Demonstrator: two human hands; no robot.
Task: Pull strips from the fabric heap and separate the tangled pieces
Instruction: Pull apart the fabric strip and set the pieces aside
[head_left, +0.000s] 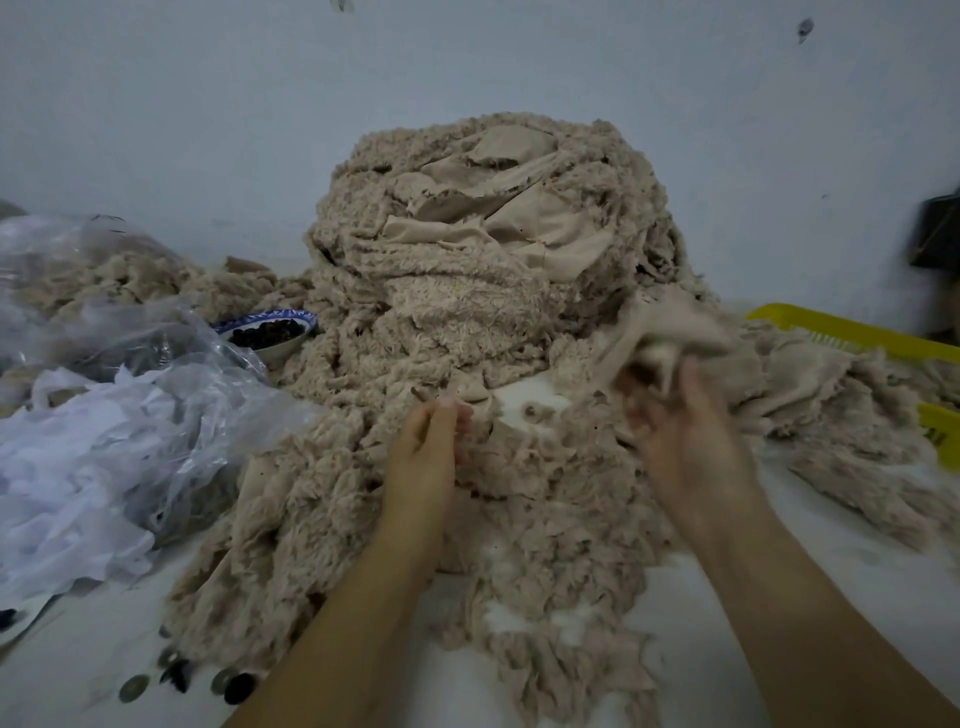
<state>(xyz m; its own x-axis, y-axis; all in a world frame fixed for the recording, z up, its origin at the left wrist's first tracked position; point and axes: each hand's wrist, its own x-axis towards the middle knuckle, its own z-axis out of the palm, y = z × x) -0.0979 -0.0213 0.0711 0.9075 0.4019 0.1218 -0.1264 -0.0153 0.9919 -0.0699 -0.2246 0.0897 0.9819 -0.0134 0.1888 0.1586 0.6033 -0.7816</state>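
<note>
Two bare forearms reach forward over a white worktop (779, 597) toward a tall heap of beige fleecy fabric strips (483, 291). The heap rises straight ahead against a pale wall and spills toward the viewer in a tangled apron beneath both hands. The left hand (426, 447) lies at the heap's near foot, fingers curled, pinching a small fold of beige fabric (475, 402). The right hand (675, 421), blurred, is just to its right and slightly farther forward. Its fingers appear curled round a loose beige strip (670, 332), which runs up and away from the hand into the heap's right flank; its far end cannot be made out. With the strip lying away from the person, freeing it probably calls for a pull back and to the right, while the left hand, nearer the tangle, holds the rest down. Left of the heap sit a crumpled clear plastic bag of white scraps (104, 426) and a blue-and-white bowl of dark pieces (270, 332), which touches the fabric. A yellow plastic basket (857, 332) lies to the right, partly draped with fabric.
</note>
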